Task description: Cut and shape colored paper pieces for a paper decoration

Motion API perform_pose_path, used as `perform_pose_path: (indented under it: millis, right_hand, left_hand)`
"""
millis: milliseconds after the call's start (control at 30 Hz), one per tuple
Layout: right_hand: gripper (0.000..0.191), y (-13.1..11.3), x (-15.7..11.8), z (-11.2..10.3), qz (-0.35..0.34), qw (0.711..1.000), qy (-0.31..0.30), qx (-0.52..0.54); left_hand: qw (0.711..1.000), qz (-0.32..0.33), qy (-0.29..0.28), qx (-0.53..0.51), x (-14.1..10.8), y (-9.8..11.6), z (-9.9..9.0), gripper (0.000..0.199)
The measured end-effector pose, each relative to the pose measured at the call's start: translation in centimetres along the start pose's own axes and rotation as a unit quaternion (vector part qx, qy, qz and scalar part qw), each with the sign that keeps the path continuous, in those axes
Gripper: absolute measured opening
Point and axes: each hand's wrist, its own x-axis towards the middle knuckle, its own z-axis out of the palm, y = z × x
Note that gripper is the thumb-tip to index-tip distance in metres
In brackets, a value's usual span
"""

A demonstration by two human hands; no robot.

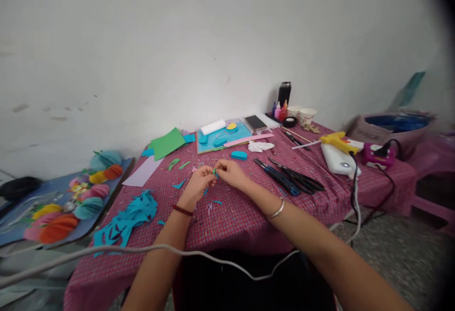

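Note:
My left hand (202, 181) and my right hand (231, 173) meet over the middle of the checked tablecloth. Pinched between their fingertips is a small green paper piece (214, 171), mostly hidden, with a bit of blue beside it. Just beyond them rests a stack of blue cut paper pieces (239, 155). Small green paper cutouts (174, 164) and blue scraps (179, 184) lie around my left hand. A heap of blue paper offcuts (137, 214) is by my left forearm. To the right of my right hand are a craft knife (273, 173) and dark-handled scissors (298, 176).
A yellow glue gun (337, 141) lies on a white box (336, 159) at the right, its cord hanging down. A white cable (199, 254) crosses in front of me. Green paper (168, 143), a phone (255, 123), paint bottles (277, 111) and paper cups (307, 116) stand farther back.

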Motion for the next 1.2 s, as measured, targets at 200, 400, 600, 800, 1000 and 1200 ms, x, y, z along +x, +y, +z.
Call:
perform_pose_path:
  millis: [200,400,600,800,1000,1200]
  right_hand:
    - [0.014,-0.9,-0.4,-0.5,-0.009,0.998,0.001,-0.058]
    - [0.014,-0.9,-0.8,-0.4,-0.041,0.995,-0.021,-0.084]
    - [0.014,-0.6,-0.3,-0.3,-0.035,0.998,-0.048,0.021]
    - [0.020,-0.1,-0.3,-0.3,-0.023,0.997,-0.076,-0.005]
    - [0.022,0.3,-0.4,-0.5,-0.003,0.994,-0.109,-0.014]
    - [0.025,0.2,-0.3,-0.5,-0.005,0.995,-0.102,-0.016]
  left_hand:
    - [1.000,0.005,0.007,0.009,0.2,0.0,-0.1,0.014]
    - [1.000,0.010,0.006,0.010,0.4,-0.2,-0.3,0.025]
    - [0.999,0.033,0.000,0.000,0.7,-0.3,-0.6,0.026]
    - [0.998,0.064,0.010,-0.011,0.6,-0.4,-0.8,0.023]
    - [0.998,0.062,0.012,-0.014,0.9,-1.0,-0.6,0.019]
    - [0.998,0.063,0.016,-0.002,1.0,-1.2,-0.6,0.019]
